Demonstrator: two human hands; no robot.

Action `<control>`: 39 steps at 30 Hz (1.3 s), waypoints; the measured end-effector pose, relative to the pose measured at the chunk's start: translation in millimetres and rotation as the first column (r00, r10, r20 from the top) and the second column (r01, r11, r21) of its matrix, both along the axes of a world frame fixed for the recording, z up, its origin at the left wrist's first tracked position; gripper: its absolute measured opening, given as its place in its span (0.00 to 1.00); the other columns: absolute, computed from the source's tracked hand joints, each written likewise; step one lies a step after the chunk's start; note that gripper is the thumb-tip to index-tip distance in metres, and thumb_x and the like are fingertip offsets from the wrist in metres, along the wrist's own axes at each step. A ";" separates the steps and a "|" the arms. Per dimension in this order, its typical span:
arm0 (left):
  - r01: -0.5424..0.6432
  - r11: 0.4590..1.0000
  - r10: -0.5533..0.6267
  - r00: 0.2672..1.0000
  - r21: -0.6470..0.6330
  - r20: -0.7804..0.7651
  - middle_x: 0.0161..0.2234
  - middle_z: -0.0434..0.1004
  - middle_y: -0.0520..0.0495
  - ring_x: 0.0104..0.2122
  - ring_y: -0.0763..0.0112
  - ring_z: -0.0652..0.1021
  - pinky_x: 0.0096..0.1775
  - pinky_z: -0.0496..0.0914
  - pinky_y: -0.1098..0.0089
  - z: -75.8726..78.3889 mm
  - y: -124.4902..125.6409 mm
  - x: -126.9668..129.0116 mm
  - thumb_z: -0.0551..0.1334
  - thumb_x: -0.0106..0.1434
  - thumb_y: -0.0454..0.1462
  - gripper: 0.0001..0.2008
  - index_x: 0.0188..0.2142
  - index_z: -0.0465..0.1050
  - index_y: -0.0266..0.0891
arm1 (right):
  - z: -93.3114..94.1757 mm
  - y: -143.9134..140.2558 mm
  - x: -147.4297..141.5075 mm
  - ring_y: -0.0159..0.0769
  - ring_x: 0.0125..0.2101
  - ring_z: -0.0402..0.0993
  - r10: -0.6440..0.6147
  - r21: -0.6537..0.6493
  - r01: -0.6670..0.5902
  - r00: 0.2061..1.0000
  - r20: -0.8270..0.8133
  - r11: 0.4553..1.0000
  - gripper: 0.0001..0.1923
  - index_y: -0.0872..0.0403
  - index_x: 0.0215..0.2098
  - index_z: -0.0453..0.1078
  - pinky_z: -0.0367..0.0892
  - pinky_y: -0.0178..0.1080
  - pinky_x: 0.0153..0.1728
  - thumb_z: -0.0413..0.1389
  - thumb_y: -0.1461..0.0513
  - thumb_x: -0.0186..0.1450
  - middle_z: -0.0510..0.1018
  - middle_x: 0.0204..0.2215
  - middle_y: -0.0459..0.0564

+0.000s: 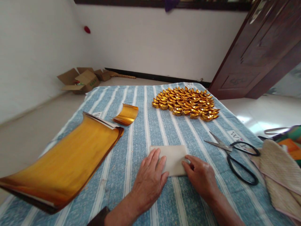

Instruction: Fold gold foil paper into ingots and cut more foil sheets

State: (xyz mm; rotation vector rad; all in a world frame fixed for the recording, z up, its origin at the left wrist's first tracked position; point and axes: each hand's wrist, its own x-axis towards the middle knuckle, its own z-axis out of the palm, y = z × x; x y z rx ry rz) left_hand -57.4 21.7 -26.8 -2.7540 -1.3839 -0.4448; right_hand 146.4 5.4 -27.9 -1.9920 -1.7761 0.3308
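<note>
A small pale paper sheet (173,156) lies flat on the blue striped cloth (141,131), plain side up. My left hand (149,180) presses flat on its left edge, fingers spread. My right hand (202,179) rests on its right edge with fingertips on the paper. A curled gold paper piece (127,114) lies further back on the left. A large stack of gold foil sheets (63,163), curling upward, sits at the left. A heap of several folded gold paper ingots (187,103) lies at the far right of the cloth.
Black-handled scissors (235,153) lie to the right of my right hand. A woven beige bag (279,175) sits at the right edge. Open cardboard boxes (80,80) stand on the floor by the far wall. A dark wooden door (261,50) stands at the right.
</note>
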 end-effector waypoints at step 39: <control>0.085 0.939 -0.107 0.993 -0.334 -0.048 0.64 0.58 0.40 0.62 0.55 0.61 0.56 0.59 0.52 26.5 21.0 -17.6 0.58 0.63 0.40 0.24 0.59 0.64 0.44 | -11.9 -28.1 -2.1 0.47 0.48 0.65 0.051 0.183 -0.098 0.967 0.250 0.978 0.13 0.52 0.47 0.72 0.61 0.46 0.45 0.52 0.60 0.66 0.70 0.50 0.56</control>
